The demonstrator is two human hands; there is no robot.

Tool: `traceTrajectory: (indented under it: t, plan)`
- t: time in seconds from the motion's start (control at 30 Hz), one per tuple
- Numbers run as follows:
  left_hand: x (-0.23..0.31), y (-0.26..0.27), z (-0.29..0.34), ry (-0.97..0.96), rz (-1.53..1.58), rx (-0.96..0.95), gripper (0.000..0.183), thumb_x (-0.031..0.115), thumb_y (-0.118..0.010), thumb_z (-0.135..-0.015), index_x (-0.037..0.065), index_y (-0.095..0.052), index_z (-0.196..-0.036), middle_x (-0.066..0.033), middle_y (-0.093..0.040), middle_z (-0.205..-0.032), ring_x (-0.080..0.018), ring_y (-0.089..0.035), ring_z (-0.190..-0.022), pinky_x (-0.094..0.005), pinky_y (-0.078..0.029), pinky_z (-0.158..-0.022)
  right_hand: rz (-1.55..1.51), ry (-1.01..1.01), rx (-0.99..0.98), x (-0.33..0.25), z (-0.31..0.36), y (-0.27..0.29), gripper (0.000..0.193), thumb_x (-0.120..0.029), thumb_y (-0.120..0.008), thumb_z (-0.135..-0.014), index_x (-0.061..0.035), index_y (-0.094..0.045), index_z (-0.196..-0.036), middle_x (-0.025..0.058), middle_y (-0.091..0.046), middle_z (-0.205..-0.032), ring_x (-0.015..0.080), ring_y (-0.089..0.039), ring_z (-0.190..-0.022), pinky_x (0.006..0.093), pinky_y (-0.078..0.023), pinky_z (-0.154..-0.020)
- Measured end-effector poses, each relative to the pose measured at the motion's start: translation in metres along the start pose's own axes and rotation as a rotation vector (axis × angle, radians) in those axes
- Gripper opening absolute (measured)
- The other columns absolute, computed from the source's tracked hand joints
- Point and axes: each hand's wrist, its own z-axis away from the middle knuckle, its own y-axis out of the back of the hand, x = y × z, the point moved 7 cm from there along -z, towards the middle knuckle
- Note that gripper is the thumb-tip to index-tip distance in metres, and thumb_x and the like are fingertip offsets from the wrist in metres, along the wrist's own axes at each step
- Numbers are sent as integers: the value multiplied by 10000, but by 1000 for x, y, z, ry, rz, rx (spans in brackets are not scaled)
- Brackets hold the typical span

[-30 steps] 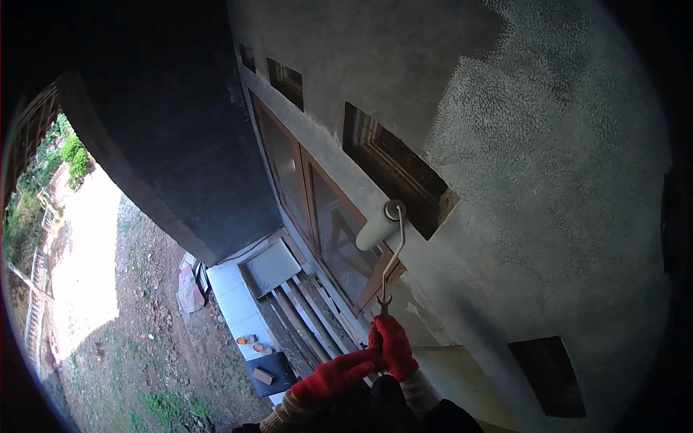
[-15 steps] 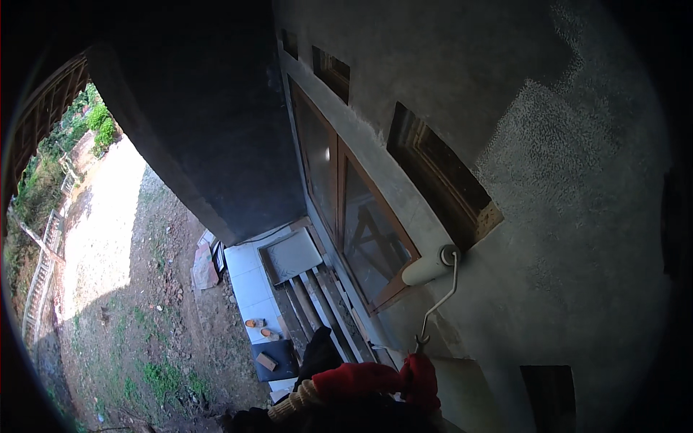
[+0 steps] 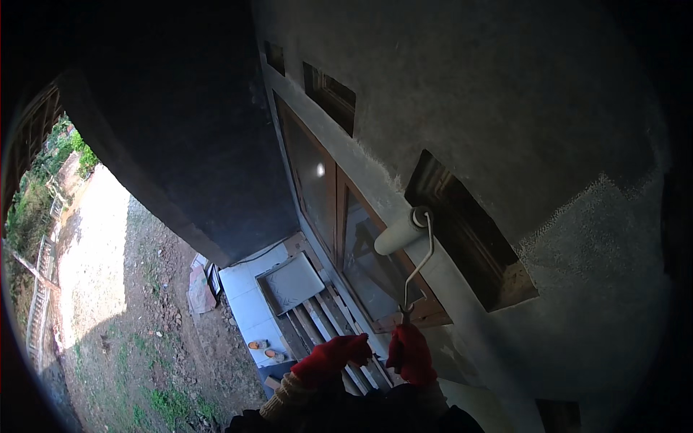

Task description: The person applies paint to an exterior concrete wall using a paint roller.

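Observation:
A paint roller [image 3: 395,234] with a pale, wide sleeve rests by the strip of wall between the brown-framed window [image 3: 339,195] and a deep wall recess [image 3: 469,231]. Its bent metal rod runs down to my right hand [image 3: 411,353], in a red glove and closed around the handle. Also red-gloved, my left hand [image 3: 332,359] is to the left and a little apart, fingers curled together; what they hold, if anything, I cannot make out. Beyond my hands is a rectangular paint tray [image 3: 292,281] with grey-white paint, lying at the end of wooden planks [image 3: 317,321].
The grey wall [image 3: 599,238] carries a lighter, stippled painted patch at right, with smaller recesses [image 3: 330,97] above. Below at left are white tiles [image 3: 242,289], a pair of shoes [image 3: 266,350] and rough ground [image 3: 173,346]. A dark wall [image 3: 180,130] stands ahead.
The roller has moved up and left, off the recess's lower corner toward its upper end. My left hand has separated from my right hand. The view has shifted.

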Motion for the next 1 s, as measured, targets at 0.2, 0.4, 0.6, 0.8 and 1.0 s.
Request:
traceTrajectory:
  t: [0.2, 0.4, 0.6, 0.8, 1.0]
  plan:
    - [31, 28, -12, -164, 229, 9, 410, 367, -456, -939, -11, -602, -1001, -75, -638, -866, -152, -608, -774, -285, -490, -757, -73, -562, 39, 24, 126, 25, 320, -147, -651, -706, -25, -546, -983, 133, -586, -830, 303, -577, -772, 377, -464, -708]
    - [-51, 36, -63, 77, 206, -135, 392, 339, -432, -949, 14, -538, -1141, -92, -621, -1029, -170, -590, -910, -291, -451, -835, 117, -403, 22, -7, 95, -4, 291, -122, -619, -741, -19, -552, -1006, 145, -594, -848, 315, -581, -781, 380, -471, -720]
    - [8, 14, -72, 47, -45, 55, 458, 395, -372, -960, 10, -500, -1173, -83, -605, -994, -180, -577, -910, -311, -437, -851, 322, 490, 271, -92, -59, -14, 285, -155, -624, -741, -21, -555, -982, 142, -568, -894, 327, -561, -806, 408, -456, -719]
    - [12, 5, -73, -65, 311, -197, 556, 474, -272, -959, 18, -484, -1196, -101, -582, -1081, -208, -566, -981, -366, -424, -897, 261, 487, 160, -108, -42, 6, 286, -169, -657, -725, -13, -539, -933, 144, -570, -847, 337, -562, -792, 425, -452, -729]
    - [-58, -58, -72, 270, -1, -406, 507, 460, -344, -945, 78, -465, -1254, -65, -553, -1151, -184, -540, -1000, -317, -439, -863, 25, -544, -1, -7, 104, 23, 338, -177, -619, -736, -59, -581, -1050, 154, -583, -966, 345, -559, -918, 405, -440, -826]
